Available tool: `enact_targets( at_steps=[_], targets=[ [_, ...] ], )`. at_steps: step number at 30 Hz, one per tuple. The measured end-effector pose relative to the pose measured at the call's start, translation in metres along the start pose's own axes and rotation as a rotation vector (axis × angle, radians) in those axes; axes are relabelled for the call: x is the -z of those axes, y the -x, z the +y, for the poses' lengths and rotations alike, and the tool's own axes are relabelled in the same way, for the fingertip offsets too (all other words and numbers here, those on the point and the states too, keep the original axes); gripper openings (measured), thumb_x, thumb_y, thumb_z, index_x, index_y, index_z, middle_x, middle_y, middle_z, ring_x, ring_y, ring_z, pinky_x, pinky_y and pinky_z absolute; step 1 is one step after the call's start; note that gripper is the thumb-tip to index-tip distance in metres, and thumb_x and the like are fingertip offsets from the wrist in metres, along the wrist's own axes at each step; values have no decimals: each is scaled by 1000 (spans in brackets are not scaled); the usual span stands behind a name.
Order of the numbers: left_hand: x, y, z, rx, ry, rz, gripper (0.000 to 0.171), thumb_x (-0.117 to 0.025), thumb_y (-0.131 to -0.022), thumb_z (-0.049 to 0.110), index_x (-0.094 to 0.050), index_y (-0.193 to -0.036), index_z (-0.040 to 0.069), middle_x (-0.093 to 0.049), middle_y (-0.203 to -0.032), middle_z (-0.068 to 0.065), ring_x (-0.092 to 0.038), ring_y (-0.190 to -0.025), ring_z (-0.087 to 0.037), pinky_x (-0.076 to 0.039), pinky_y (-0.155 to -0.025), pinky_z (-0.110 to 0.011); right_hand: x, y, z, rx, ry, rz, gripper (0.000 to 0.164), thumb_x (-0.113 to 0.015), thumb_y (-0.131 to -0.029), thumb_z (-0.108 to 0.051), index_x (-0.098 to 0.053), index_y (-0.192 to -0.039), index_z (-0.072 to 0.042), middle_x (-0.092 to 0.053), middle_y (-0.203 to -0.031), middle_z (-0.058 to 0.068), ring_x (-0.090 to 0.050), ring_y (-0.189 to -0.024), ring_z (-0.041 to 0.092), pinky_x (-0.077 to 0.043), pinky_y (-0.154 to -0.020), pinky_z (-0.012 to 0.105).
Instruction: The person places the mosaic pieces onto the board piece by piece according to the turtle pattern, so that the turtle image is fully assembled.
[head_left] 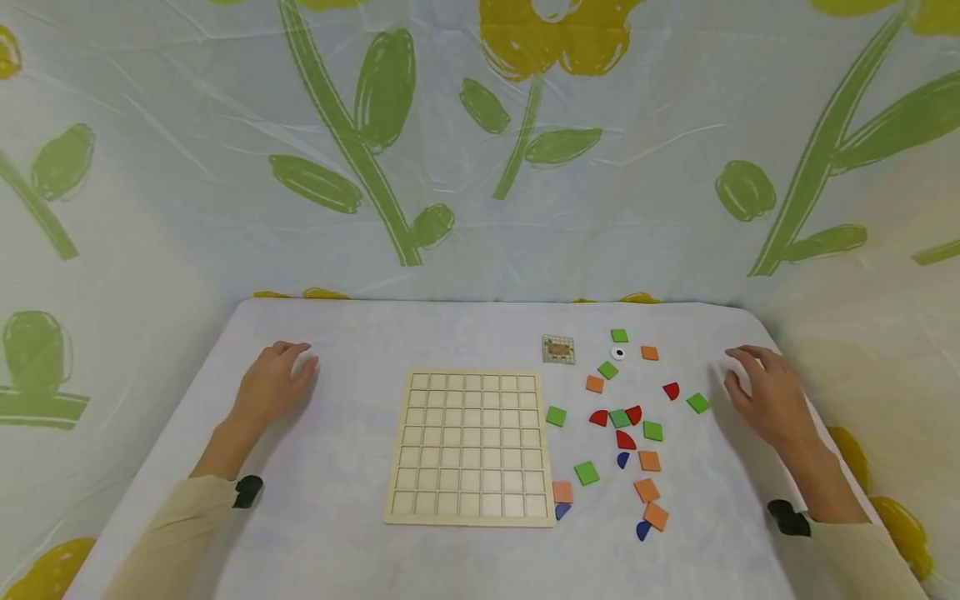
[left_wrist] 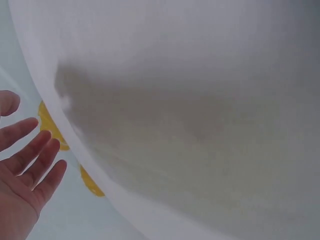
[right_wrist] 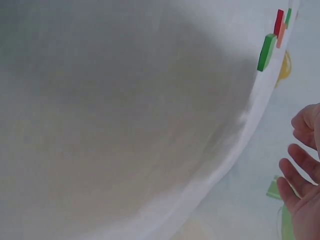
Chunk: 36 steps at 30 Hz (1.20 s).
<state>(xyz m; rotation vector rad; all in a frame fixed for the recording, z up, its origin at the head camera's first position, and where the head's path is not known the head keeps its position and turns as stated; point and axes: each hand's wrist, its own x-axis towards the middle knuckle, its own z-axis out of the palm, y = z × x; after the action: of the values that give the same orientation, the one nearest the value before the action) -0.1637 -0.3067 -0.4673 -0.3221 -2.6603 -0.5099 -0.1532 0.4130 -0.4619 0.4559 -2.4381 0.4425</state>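
Observation:
My left hand hovers over the table's left side, fingers loosely bent, holding nothing; the left wrist view shows its spread fingers. On the right, my right hand hangs with relaxed fingers and nothing in them. Nearest to it lies a green square tile, also seen in the right wrist view as a green tile. Between the hands sits a wooden grid board with bare cells. Right of it are scattered orange square tiles, red quarter-circle pieces and blue pieces.
A small printed pattern card lies beyond the board's far right corner. A white round piece with a black dot sits among the far tiles. Cloth with flower prints hangs behind the white table and along its sides.

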Motion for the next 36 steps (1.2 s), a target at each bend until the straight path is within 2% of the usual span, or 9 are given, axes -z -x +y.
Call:
enact_targets(
  at_steps=[11, 18, 21, 26, 30, 36],
  targets=[
    [-4, 5, 24, -1, 58, -78, 28, -69, -97, 9, -69, -117, -10, -65, -110, -31, -62, -97, -49, -52, -81, -62, -7, -12, -19, -43, -69, -54, 28, -70, -83, 12, -67, -111, 12, -63, -110, 32, -57, -102, 51, -44, -87, 65],
    [-13, 8, 38, -92, 53, -55, 26, -74, -94, 6, -71, -115, -8, -66, -107, -27, -63, -92, -44, -55, -78, -56, -15, -20, -32, -75, -103, -92, 29, -70, -85, 12, -66, -114, 11, -61, -113, 31, -55, -105, 50, -46, -89, 66],
    [-17, 10, 44, -119, 56, -52, 26, -75, -92, 6, -71, -114, -7, -67, -105, -25, -63, -91, -43, -55, -77, -55, -18, -24, -39, -105, -122, -136, 29, -69, -88, 10, -65, -117, 11, -59, -117, 31, -54, -108, 49, -46, -91, 67],
    [-19, 13, 54, -118, 55, -104, 27, -74, -93, 8, -70, -116, -6, -67, -108, -23, -62, -98, -42, -53, -84, -56, -24, -34, -53, -178, -152, -240, 31, -67, -94, 4, -61, -124, 9, -55, -126, 32, -51, -116, 50, -45, -95, 69],
    [-21, 16, 60, -151, 61, -129, 30, -73, -94, 10, -69, -118, -8, -67, -111, -24, -62, -104, -43, -51, -89, -57, -29, -40, -61, -240, -169, -326, 35, -65, -97, 1, -58, -130, 8, -51, -133, 33, -47, -122, 51, -44, -98, 70],
    [-25, 18, 65, -187, 80, -191, 36, -71, -98, 16, -66, -127, -6, -66, -121, -23, -61, -114, -41, -49, -96, -57, -37, -46, -68, -272, -225, -392, 38, -65, -100, -3, -56, -135, 6, -50, -136, 31, -46, -126, 50, -42, -102, 69]
  ],
)
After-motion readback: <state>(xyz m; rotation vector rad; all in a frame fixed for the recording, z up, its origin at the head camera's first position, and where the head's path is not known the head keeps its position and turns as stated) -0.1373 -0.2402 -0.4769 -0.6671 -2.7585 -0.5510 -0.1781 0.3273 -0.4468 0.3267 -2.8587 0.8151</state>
